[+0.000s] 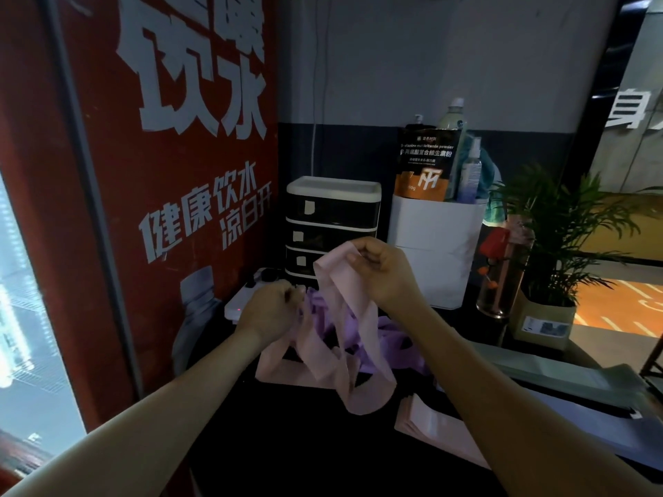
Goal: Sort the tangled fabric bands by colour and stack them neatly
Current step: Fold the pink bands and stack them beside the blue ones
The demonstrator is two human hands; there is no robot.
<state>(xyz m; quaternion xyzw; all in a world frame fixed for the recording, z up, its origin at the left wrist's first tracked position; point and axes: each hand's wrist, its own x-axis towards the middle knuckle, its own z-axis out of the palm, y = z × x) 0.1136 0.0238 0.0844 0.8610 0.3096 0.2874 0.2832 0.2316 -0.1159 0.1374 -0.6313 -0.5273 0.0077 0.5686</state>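
Observation:
A tangle of pink and purple fabric bands lies on the dark counter in the middle of the head view. My right hand [385,270] pinches the top end of a pink band [344,281] and lifts it above the heap. My left hand [269,310] grips part of the tangle at its left side, where pink and purple bands [391,335] cross. The lifted pink band hangs down in loops to the counter [287,443]. A flat stack of pink bands [430,425] lies to the right of the tangle, partly under my right forearm. A grey-purple flat layer [574,421] lies beyond it.
Behind the heap stand a small black-and-white drawer unit [332,224] and a white bin [436,242] with an orange pouch and bottles. A potted plant [549,245] and a clear bottle [502,274] stand at right. A red panel [161,174] walls the left.

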